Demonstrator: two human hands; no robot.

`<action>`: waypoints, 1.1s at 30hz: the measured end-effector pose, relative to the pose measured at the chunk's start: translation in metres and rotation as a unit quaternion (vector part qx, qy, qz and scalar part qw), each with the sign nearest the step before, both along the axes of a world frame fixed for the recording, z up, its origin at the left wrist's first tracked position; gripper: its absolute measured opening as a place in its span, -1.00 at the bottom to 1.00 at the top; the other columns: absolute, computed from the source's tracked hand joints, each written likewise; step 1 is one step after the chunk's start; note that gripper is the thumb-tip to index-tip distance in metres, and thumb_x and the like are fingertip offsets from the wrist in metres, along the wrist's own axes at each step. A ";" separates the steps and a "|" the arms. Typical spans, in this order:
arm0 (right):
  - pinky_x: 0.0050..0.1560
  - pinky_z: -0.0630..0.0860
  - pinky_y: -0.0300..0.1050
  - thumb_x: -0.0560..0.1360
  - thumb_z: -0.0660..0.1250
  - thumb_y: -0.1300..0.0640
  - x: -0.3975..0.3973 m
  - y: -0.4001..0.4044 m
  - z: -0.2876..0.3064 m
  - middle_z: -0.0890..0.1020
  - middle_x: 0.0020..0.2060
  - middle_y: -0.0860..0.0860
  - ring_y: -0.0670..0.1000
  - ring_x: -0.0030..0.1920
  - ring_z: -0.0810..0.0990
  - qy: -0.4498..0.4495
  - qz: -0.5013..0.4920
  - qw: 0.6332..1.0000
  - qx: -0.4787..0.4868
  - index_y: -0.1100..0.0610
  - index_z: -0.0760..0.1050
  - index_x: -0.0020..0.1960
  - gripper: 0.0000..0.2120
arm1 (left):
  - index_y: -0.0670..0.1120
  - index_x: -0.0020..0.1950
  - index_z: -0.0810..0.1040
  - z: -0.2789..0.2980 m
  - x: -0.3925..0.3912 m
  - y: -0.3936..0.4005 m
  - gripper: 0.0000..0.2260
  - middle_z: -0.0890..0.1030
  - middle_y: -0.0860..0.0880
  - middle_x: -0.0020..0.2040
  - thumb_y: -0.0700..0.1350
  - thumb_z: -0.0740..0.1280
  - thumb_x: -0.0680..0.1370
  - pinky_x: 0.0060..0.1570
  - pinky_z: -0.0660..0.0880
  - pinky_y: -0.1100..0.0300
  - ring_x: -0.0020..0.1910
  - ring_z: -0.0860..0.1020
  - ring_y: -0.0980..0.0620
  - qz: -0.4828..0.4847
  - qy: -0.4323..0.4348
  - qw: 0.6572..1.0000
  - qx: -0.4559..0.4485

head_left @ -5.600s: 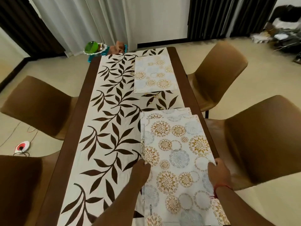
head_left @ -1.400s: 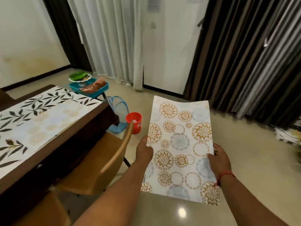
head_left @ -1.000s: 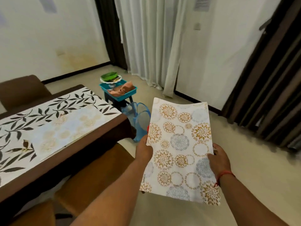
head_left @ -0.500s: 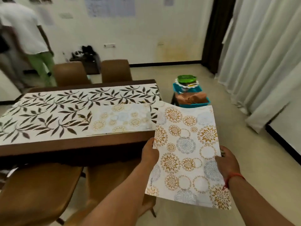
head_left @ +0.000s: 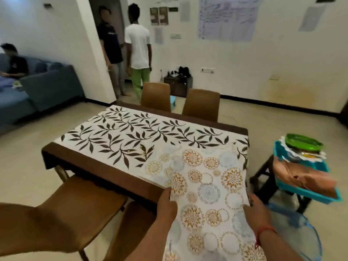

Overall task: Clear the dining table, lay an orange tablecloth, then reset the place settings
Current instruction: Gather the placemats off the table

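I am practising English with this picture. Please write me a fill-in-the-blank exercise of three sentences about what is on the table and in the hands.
1. The left hand and the right hand both hold a flower-patterned ____.
2. The cloth on the dining table has a pattern of dark ____.
3. The plate on top of the blue tray is ____ in colour.

Missing words: placemat; leaves; green

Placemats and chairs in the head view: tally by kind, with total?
Placemats: 2, a held placemat and a placemat on the table
Chairs: 4, near left, near right, far left, far right
Total: 6
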State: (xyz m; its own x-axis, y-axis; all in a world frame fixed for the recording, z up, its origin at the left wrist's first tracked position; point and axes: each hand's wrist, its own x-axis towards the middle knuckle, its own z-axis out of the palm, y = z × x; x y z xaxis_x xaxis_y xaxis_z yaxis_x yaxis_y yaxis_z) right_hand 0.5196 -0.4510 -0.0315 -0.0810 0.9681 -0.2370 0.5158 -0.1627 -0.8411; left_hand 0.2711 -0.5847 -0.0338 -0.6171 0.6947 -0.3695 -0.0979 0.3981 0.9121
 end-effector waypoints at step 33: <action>0.26 0.43 -0.03 0.56 0.19 0.31 -0.191 0.214 -0.030 0.57 0.26 0.15 0.16 0.26 0.52 -0.076 0.350 0.933 0.020 0.04 0.43 0.43 -0.53 | 0.00 0.09 0.48 -0.033 -0.059 0.086 -0.81 0.63 -0.04 0.01 -0.26 0.27 0.57 -0.01 0.61 -0.13 -0.05 0.65 -0.12 0.298 -0.075 0.945 -0.115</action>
State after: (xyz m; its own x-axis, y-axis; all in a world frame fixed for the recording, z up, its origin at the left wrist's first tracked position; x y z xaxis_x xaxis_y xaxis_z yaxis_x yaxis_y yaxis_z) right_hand 0.3286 -0.2368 -0.0611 -0.6651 0.6991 -0.2625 0.5983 0.2885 -0.7475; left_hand 0.2121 -0.4982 -0.0666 -0.8022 0.1309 -0.5825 -0.4888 0.4163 0.7667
